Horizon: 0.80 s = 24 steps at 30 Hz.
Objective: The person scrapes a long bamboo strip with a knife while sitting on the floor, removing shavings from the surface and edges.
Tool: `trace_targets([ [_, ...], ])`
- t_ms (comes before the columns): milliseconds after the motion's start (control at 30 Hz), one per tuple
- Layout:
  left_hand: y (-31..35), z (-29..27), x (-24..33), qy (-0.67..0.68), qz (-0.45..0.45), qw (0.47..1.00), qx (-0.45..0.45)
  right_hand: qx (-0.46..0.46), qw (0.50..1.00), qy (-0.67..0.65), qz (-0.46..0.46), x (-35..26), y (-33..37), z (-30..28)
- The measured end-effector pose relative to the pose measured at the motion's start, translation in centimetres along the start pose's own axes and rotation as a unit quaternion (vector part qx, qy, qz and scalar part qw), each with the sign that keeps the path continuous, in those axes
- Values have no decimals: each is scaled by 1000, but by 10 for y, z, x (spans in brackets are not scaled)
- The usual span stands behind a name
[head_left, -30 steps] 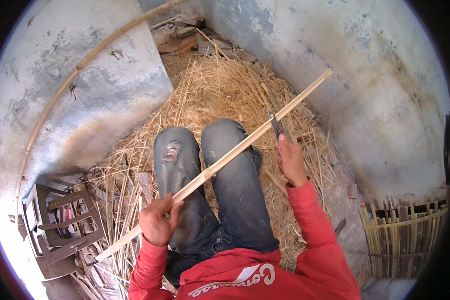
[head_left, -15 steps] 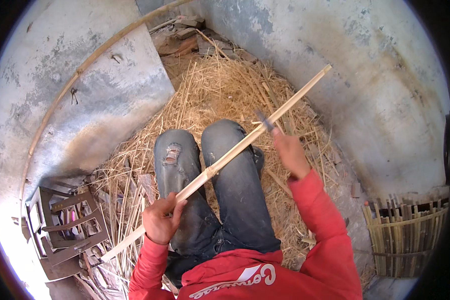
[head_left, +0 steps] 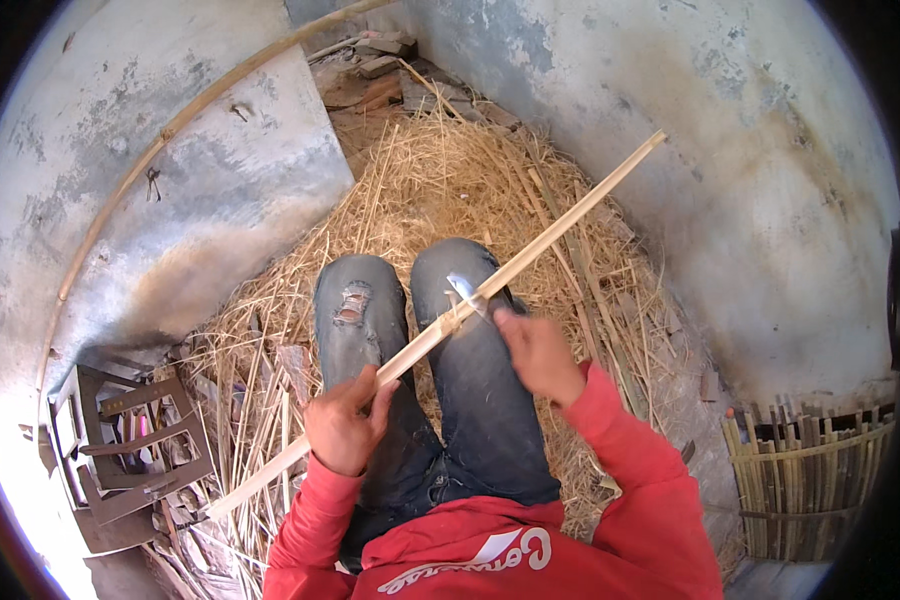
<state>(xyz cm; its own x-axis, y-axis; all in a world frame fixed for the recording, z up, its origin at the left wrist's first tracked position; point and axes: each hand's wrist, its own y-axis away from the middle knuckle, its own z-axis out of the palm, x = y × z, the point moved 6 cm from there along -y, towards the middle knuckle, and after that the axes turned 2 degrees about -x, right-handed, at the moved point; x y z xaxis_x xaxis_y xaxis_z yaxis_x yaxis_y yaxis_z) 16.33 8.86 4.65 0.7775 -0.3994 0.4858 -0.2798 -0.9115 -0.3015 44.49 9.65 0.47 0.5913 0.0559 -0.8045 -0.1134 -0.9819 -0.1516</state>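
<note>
A long pale bamboo strip [head_left: 560, 225] slants across my thighs, its far end up at the right and its near end low at the left. My left hand [head_left: 348, 420] is wrapped around its lower part. In my right hand [head_left: 542, 355] is a knife [head_left: 467, 292], its bright blade laid across the strip just beyond a joint in the bamboo. A small curl of shaving stands by the blade. The knife's handle is mostly hidden in my fingers.
Shavings and straw-like slivers [head_left: 440, 180] cover the floor ahead and to both sides. A dark slotted wooden frame [head_left: 155, 450] stands at left, a slatted bamboo basket [head_left: 810, 480] at right. Pale walls [head_left: 690, 200] rise around; a long bent pole [head_left: 160, 140] leans along the left one.
My right hand has drawn the knife down along the strip toward me, from its upper part to near the joint. The left hand has shifted slightly right and keeps its grip.
</note>
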Motion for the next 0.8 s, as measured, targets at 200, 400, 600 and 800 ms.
trace_targets([
  [200, -2, 6, 5, 15, -5, 1000, -7, 6, 998, -12, 68, 24, -16, -27],
  [400, 3, 10, -2, 32, 12, 999, 15, -118, 959, -207, 155, 19, -1, -9],
  [600, 11, 18, 4, -43, 39, 997, 43, -3, 991, -112, 74, -9, -21, -28],
  [800, 14, 21, 7, -77, 72, 991, 80, -46, 998, -33, -32, -45, -33, -5],
])
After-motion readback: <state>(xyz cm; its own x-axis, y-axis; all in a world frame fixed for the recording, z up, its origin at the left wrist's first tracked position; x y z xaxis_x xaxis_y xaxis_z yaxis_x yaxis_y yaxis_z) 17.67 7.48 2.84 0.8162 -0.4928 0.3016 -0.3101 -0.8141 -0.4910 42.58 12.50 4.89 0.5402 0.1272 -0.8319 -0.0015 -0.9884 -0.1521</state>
